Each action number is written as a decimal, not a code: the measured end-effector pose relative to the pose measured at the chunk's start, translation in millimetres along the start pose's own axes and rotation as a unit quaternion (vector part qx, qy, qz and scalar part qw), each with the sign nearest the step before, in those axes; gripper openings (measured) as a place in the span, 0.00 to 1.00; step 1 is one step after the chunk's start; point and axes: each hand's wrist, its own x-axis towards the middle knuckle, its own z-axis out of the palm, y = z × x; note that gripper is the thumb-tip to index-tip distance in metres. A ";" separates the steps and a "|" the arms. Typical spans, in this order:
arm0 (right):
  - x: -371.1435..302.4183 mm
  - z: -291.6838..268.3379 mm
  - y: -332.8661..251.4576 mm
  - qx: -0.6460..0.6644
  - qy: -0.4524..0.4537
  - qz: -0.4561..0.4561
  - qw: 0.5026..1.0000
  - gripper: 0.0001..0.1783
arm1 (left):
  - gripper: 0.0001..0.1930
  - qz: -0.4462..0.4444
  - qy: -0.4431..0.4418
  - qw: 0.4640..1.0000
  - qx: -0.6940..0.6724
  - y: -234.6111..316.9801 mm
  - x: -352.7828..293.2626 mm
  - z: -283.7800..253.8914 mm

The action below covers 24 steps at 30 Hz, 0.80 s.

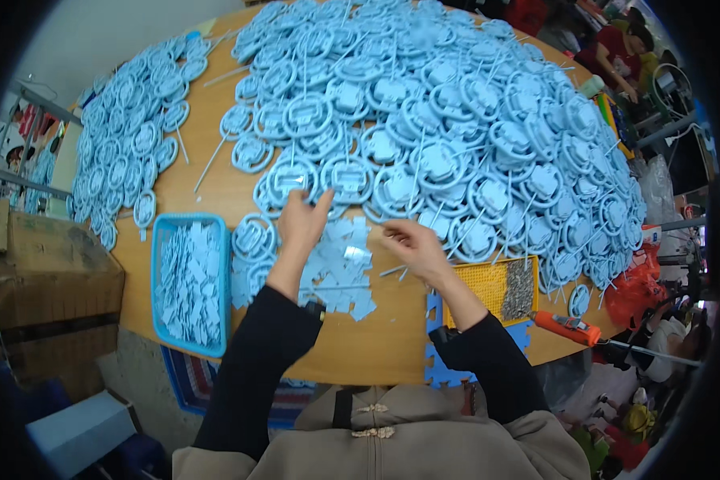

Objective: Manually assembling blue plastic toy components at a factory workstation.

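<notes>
My left hand (301, 226) reaches to the near edge of the pile of light-blue plastic parts, each a round ring with a block in its middle. Its thumb and forefinger are apart at a ring part (347, 178); whether they touch it I cannot tell. My right hand (415, 248) is to the right, its fingers pinched together over the table; what they hold, if anything, is too small to make out. Between and below the hands lie small flat light-blue plates (336, 268), some shiny. The ring parts (440, 160) are heaped beyond both hands.
A light-blue basket (158, 280) of flat plates stands at left. At right, a yellow basket (476, 284) holds small metal screws (518, 290) on a blue foam mat (436, 316). An orange electric screwdriver (566, 326) lies beside it. A cardboard box (52, 272) stands left; another person (616, 56) sits far right.
</notes>
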 end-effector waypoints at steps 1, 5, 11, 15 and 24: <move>1.7 18.2 -1.0 -0.091 -0.052 -0.012 0.994 0.19 | 0.35 0.008 0.012 1.000 0.026 4.6 7.0 -2.0; 4.8 60.5 24.4 -0.343 -0.013 -0.142 0.928 0.15 | 0.37 -0.023 -0.038 0.998 0.054 34.6 26.2 10.8; -3.0 92.1 33.3 -0.369 -0.018 -0.149 0.917 0.10 | 0.23 0.031 0.066 0.992 -0.101 -31.2 43.7 32.9; -14.2 63.5 31.1 -0.224 0.056 -0.143 0.963 0.10 | 0.25 -0.116 -0.213 0.890 -0.385 -25.6 -11.7 -21.6; -23.0 46.9 -17.3 0.370 0.068 0.082 0.923 0.10 | 0.23 -0.053 -0.218 0.713 -0.664 -3.0 -98.6 -11.4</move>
